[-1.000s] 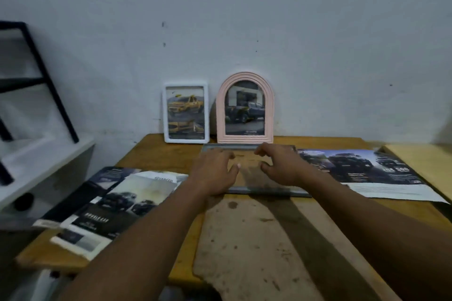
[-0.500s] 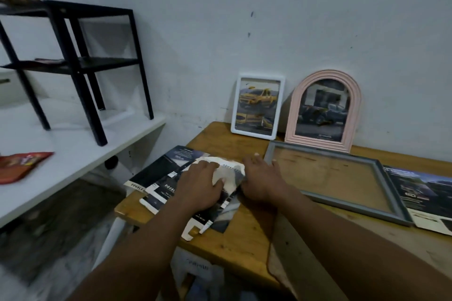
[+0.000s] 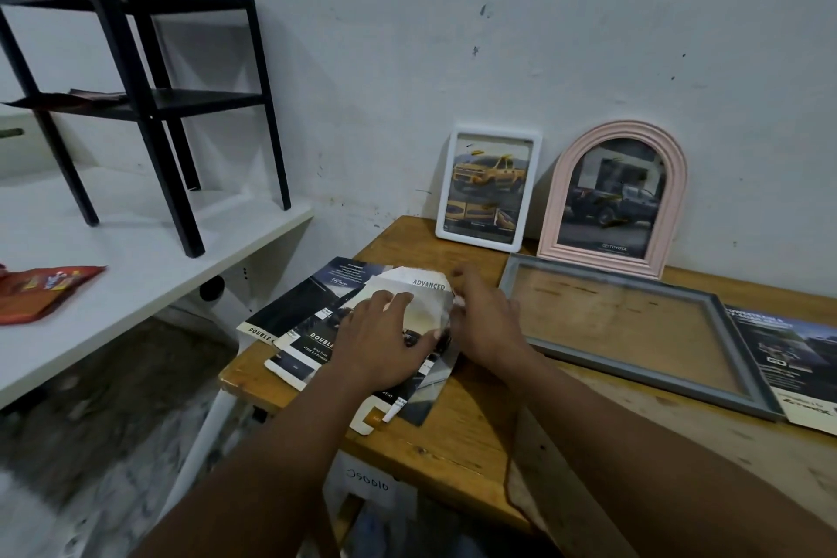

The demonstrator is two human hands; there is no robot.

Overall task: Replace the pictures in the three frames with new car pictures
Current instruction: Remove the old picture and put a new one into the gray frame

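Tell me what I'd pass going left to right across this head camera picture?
red packet → black rack → brochures → white frame → pink frame → right brochure. The hands and the grey frame overlap others, so they are left out.

The left grip [image 3: 380, 344] lies over the middle of the top car brochures [image 3: 317, 299] at the bench's [image 3: 475, 435] left edge, hiding that picture. The right grip [image 3: 487, 326] has blurred fingers [image 3: 462, 281], so its hold cannot be told. The right-hand brochure [image 3: 788, 358] and the red packet [image 3: 40, 290] on the white shelf [image 3: 158, 249] are cut by picture edges. Fine print is unreadable.
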